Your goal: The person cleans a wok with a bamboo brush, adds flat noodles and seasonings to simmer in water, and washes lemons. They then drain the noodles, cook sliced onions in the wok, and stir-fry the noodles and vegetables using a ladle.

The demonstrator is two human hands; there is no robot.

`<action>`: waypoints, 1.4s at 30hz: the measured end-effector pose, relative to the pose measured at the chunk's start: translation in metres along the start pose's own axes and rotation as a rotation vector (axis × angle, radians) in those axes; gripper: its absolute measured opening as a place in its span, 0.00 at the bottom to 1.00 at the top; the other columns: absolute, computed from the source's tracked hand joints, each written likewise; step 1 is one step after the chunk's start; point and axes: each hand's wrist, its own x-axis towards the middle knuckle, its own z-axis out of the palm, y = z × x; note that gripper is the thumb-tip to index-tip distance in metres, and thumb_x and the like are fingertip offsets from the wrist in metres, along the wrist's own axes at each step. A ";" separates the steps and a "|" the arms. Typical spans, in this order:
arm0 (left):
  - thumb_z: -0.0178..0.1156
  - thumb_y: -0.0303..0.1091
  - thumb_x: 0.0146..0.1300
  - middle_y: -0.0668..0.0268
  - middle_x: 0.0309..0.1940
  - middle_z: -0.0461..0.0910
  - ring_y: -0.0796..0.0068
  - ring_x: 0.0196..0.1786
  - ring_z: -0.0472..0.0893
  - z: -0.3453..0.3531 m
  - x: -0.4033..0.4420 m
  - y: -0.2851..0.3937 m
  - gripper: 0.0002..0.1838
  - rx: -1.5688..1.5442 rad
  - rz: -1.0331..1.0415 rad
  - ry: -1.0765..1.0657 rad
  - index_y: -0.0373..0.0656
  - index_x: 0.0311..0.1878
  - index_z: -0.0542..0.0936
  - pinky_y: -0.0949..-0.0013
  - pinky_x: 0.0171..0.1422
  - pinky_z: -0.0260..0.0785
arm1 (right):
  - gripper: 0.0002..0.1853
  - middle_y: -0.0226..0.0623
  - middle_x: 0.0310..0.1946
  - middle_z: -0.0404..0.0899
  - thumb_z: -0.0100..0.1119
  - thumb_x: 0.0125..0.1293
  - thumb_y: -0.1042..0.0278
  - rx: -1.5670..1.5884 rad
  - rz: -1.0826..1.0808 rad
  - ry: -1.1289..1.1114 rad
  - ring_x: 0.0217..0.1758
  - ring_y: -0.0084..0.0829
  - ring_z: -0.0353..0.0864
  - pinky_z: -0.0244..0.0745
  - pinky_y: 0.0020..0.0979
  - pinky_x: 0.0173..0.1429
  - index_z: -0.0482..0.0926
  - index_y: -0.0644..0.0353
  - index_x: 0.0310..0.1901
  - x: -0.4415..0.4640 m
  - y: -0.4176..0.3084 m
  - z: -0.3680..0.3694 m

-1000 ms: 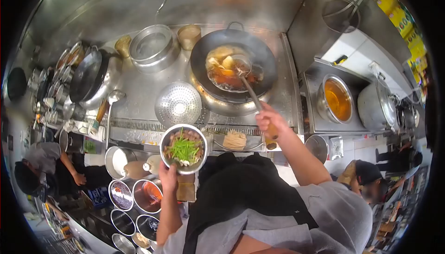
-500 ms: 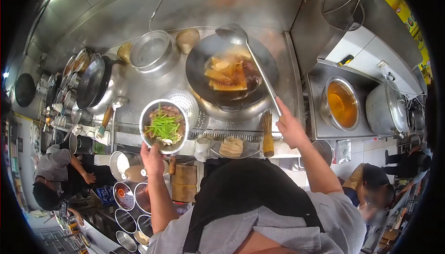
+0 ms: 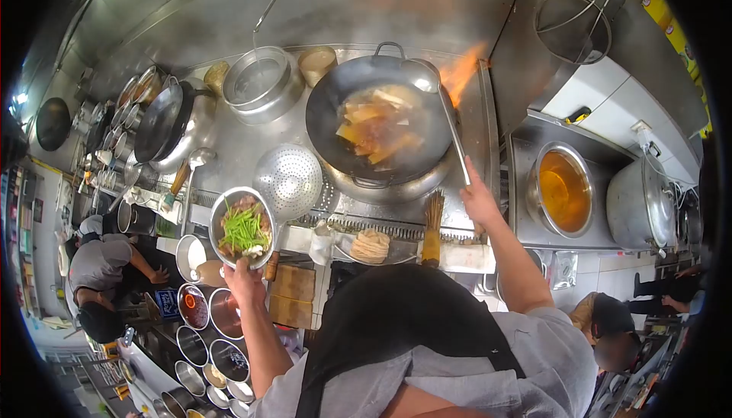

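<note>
My left hand grips the lower rim of a metal bowl that holds sliced meat under green vegetable strips. My right hand is closed round the handle of a long ladle. The ladle's head lies over the upper right side of a black wok. Inside the wok, yellow-brown slices sit in brown liquid, slightly blurred. Orange flame rises at the wok's upper right edge. A perforated strainer rests on the steel stove between bowl and wok.
A bamboo brush and a folded cloth lie at the stove's front edge. To the right stands a pot of amber liquid. Seasoning containers stand at lower left. Co-workers are at left and lower right.
The bowl in my left hand has moved left and down. The ladle, in the wok's liquid at first, is now raised over its upper right side. Flame has appeared beside the wok.
</note>
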 end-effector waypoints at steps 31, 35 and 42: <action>0.47 0.23 0.58 0.56 0.42 0.79 0.61 0.34 0.82 0.001 0.008 0.001 0.21 -0.104 -0.374 -0.196 0.42 0.57 0.66 0.67 0.27 0.74 | 0.41 0.25 0.20 0.66 0.50 0.66 0.80 0.396 0.000 -0.217 0.17 0.18 0.65 0.65 0.24 0.22 0.45 0.44 0.77 -0.114 -0.146 -0.015; 0.47 0.23 0.57 0.57 0.41 0.79 0.62 0.33 0.82 0.006 0.008 0.006 0.21 -0.051 -0.355 -0.225 0.43 0.56 0.67 0.68 0.27 0.74 | 0.42 0.28 0.24 0.68 0.49 0.67 0.82 0.485 -0.079 -0.040 0.19 0.19 0.66 0.67 0.25 0.23 0.44 0.41 0.77 -0.114 -0.139 0.007; 0.46 0.20 0.57 0.53 0.44 0.77 0.60 0.31 0.82 0.002 0.013 0.008 0.28 -0.084 -0.338 -0.296 0.42 0.63 0.59 0.69 0.22 0.73 | 0.43 0.28 0.23 0.67 0.49 0.67 0.80 0.887 0.088 -0.114 0.19 0.20 0.67 0.68 0.26 0.22 0.40 0.42 0.78 -0.087 -0.116 0.041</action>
